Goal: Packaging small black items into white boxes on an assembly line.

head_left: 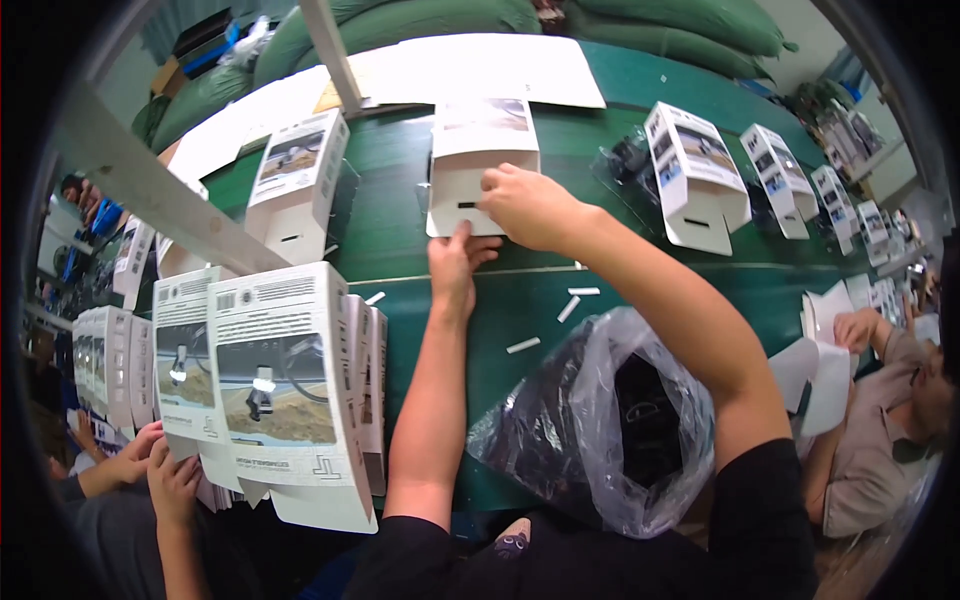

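Near the far edge of the green table (560, 300), a white folded cardboard box (480, 165) is pinched at its lower flap by the left hand (455, 265) and pressed by the closed right hand (530, 205); uneven pressure could crease the flap.

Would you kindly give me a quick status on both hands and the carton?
Left hand and right hand both pressing the flat white cardboard carton on the green table. Small white strips lie nearby, clear of hands.

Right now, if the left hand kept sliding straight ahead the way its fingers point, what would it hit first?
The left hand already touches the lower edge of the white card box lying on the green table; the box itself comes first, though depth is hard to judge.
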Tool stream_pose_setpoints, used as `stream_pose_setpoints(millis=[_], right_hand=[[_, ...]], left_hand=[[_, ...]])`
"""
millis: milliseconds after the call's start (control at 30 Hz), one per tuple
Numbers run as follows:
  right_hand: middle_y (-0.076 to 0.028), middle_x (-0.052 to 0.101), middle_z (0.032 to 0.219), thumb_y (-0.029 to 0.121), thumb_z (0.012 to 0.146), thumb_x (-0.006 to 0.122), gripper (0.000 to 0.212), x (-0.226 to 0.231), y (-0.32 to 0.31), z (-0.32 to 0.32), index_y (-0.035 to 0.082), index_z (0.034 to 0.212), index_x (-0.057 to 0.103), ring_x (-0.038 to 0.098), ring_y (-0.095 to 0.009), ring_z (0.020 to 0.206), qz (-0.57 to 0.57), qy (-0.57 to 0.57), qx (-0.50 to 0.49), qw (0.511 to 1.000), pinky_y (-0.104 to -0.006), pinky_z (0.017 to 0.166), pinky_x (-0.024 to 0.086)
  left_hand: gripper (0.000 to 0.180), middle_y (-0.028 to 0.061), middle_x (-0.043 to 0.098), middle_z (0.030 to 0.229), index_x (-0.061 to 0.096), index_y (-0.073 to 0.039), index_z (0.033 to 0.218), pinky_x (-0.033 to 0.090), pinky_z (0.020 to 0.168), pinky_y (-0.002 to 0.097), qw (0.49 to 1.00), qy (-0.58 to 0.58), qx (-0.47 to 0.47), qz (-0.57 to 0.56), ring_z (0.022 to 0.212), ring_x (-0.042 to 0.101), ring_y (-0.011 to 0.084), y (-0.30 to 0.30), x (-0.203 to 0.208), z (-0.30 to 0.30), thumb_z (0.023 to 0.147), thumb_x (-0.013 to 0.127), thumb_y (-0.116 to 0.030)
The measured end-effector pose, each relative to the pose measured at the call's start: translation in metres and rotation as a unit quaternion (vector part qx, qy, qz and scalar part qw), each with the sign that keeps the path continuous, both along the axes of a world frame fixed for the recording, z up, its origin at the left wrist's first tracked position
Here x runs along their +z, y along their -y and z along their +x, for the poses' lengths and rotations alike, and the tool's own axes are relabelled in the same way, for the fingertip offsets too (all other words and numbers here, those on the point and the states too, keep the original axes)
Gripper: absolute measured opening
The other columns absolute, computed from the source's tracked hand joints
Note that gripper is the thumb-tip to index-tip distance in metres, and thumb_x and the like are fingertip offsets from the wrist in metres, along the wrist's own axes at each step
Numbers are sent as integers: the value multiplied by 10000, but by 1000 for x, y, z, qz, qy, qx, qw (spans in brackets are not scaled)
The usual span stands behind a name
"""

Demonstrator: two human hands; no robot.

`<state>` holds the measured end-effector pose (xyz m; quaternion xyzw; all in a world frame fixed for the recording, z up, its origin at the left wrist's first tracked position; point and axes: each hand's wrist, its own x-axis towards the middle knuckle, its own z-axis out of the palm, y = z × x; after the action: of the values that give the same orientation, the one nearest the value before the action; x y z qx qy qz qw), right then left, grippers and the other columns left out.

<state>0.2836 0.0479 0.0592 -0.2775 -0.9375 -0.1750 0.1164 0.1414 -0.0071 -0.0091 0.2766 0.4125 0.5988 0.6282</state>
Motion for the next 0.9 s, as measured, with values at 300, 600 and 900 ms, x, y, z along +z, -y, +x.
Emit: stream_pose_setpoints(millis=[300,600,900], right_hand=[[-77,584,809,46,733,547,147,111,183,71,50,868,605,579,-265,712,-462,78,-88,879,-335,637,486],[-135,515,931,132,750,576,167,9,200,62,54,896,558,530,-266,784,-261,-2,-5,965,-355,737,470],[-110,531,904,44,730,590,143,21,220,95,55,870,563,541,-250,693,-324,-85,-25,942,-317,644,465]], left_hand=[[251,69,536,768,475,-46,977,466,575,260,985,98,142,13,620,533,144,-27,-2,-54,949,419,-288],[151,48,517,738,481,-61,897,438,572,257,969,106,213,70,628,510,144,-31,-4,-70,919,426,-201],[206,59,523,784,442,-51,998,449,577,252,924,184,333,45,631,517,136,-18,-10,-52,924,428,-243]])
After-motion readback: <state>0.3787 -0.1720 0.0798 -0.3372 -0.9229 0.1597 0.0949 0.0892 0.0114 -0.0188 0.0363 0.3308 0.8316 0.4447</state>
